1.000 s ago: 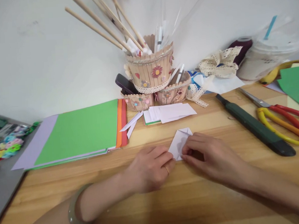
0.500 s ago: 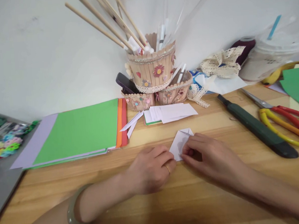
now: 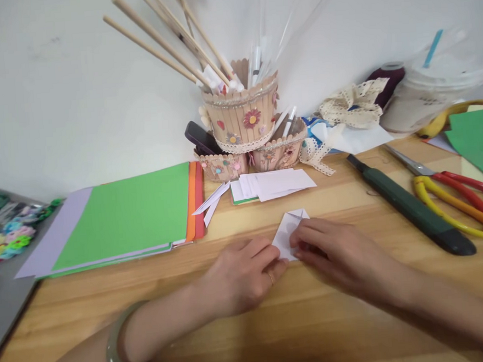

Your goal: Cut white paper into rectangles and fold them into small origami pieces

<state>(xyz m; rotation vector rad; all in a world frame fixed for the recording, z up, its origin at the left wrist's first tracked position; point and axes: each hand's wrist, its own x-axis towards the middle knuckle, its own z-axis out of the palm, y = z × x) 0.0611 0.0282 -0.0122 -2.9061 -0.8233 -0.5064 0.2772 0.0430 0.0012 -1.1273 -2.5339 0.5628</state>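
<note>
Wooden table point(image 3: 310, 330) bears three decorated pots point(image 3: 243, 117) far, one pair of scissors point(image 3: 420, 168) right; left hand point(image 3: 242, 274) and right hand point(image 3: 339, 251) grasp one folded paper point(image 3: 284, 236).

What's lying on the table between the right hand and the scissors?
In the head view, a dark green tool lies there on the table, between the right hand and the scissors.

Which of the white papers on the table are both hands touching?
The folded white paper, nearest the person: left hand on its left side, right hand on its right. The white stack and thin strips lie farther back, untouched.
</note>
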